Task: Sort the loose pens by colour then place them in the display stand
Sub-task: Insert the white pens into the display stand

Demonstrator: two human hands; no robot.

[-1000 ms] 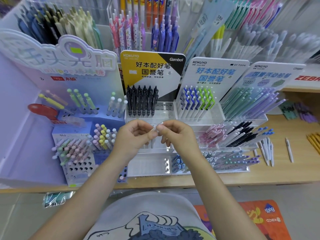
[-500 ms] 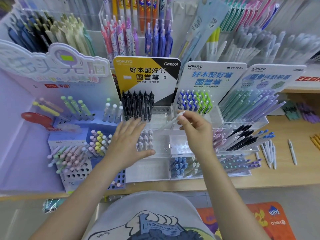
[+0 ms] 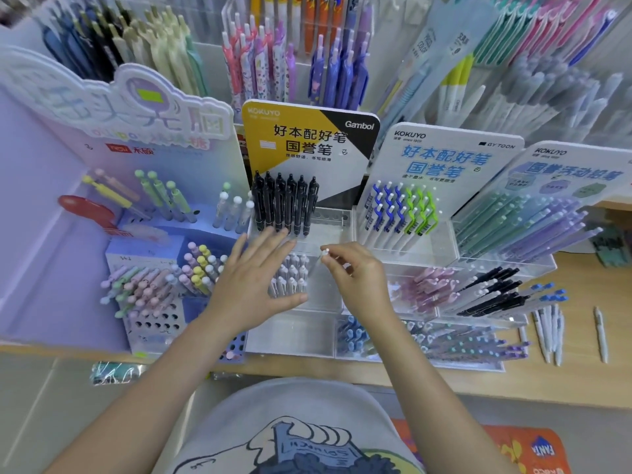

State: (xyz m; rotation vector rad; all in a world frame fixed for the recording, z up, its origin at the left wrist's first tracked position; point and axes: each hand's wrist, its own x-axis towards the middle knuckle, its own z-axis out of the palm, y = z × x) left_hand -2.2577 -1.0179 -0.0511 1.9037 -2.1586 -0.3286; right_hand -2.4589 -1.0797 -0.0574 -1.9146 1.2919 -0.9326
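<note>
Pinching a pale pen (image 3: 319,260) near its cap end, right hand (image 3: 359,280) has thumb and fingertips closed on it and holds it tilted over the clear display stand (image 3: 342,304), tip aimed down toward the compartment with the matching pale pens (image 3: 290,278). Grip is a light fingertip pinch, not a full wrap; my guess is that's so the barrel can be steered between the pens already standing there.

Left hand (image 3: 254,280) is flat, fingers straight and spread, holding nothing. It sits over the left edge of that same compartment, thumb at the front wall. Can't tell if it's pressing or just hovering. Likely it's steadying the stand or fencing the standing pens back so the new one drops in clean.

Colour grouping is already visible: black pens (image 3: 284,203) under the yellow sign, blue and green clip pens (image 3: 400,213) one bay right, pink ones (image 3: 427,285) lower right. So this pen appears to be going to its own colour bay.

Still to do: several loose pens (image 3: 549,328) lie on the wooden worktop (image 3: 581,381) right of the stand, one (image 3: 600,333) apart from the rest. All look whitish, colour accents too small to read.

Risk, as I judge it: the bay is packed tight, so a skewed drop could tip neighbours.
</note>
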